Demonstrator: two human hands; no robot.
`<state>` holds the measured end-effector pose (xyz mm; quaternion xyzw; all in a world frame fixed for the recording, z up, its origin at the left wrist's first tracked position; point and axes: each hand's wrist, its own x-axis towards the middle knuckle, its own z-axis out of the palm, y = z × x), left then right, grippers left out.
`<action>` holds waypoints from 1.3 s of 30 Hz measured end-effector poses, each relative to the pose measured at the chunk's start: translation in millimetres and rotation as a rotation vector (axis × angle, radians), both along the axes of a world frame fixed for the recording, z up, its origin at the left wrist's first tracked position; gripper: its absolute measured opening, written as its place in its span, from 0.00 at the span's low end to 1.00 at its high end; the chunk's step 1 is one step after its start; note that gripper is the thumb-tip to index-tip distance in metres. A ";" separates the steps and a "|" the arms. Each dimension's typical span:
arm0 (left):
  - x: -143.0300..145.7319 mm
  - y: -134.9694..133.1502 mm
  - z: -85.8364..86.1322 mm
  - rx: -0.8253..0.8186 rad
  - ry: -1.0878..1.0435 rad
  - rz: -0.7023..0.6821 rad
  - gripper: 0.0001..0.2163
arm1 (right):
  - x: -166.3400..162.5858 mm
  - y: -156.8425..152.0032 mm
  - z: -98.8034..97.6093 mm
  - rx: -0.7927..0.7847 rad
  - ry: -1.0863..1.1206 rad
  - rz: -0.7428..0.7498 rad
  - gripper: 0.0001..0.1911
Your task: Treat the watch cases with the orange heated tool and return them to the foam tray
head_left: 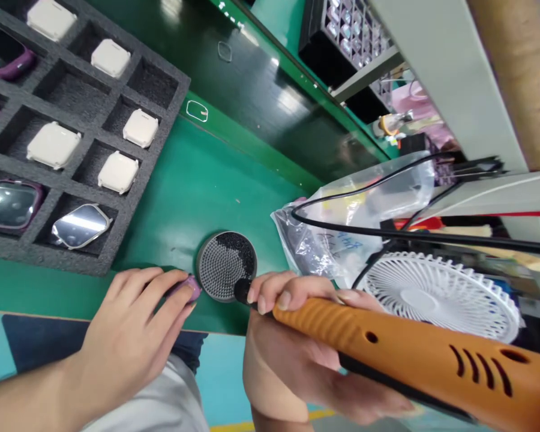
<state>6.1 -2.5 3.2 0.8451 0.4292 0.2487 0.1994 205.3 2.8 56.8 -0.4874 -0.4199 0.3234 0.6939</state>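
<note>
My right hand (297,312) is wrapped round an orange electric screwdriver (364,336), its black nose pointing left. That nose overlaps the lower right rim of a round dish (207,270), whose dimpled surface carries many tiny dark pieces along the top and right. Whether the bit touches them is hidden. Beside the dish on the left, my left hand (139,324) grips a small purple watch case (189,289) between its fingers, which cover most of it.
At the upper left lies a grey foam tray (150,180) with white, purple and silver watch parts in its pockets. A clear plastic bag (315,240), a black cable (342,223) and a white round fan grille (441,300) occupy the right. Thin outline rings lie farther back.
</note>
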 end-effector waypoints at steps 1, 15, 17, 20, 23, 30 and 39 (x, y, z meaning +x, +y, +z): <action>-0.3 0.2 -0.5 0.005 0.005 -0.002 0.14 | -0.6 0.4 0.7 -0.003 -0.015 0.000 0.26; -0.1 0.1 -5.2 0.085 -0.022 -0.040 0.15 | -0.2 -6.2 3.5 -0.030 -0.060 0.016 0.31; -2.8 -1.0 -6.2 0.080 -0.033 -0.125 0.17 | 1.3 -9.8 8.7 -0.043 -0.104 -0.001 0.22; -5.8 -1.8 -7.2 0.070 -0.043 -0.202 0.18 | -0.6 -15.0 13.5 0.009 -0.154 -0.019 0.16; -5.4 -0.6 -7.0 0.074 -0.044 -0.201 0.17 | -7.8 -19.6 11.2 0.073 -0.131 -0.003 0.13; 0.2 1.0 -9.7 0.090 -0.062 -0.194 0.14 | -6.2 -24.4 -3.7 -0.007 -0.042 0.294 0.18; 0.1 -0.8 -12.2 0.097 -0.090 -0.177 0.16 | -5.1 -17.5 3.6 -0.138 -0.106 0.347 0.18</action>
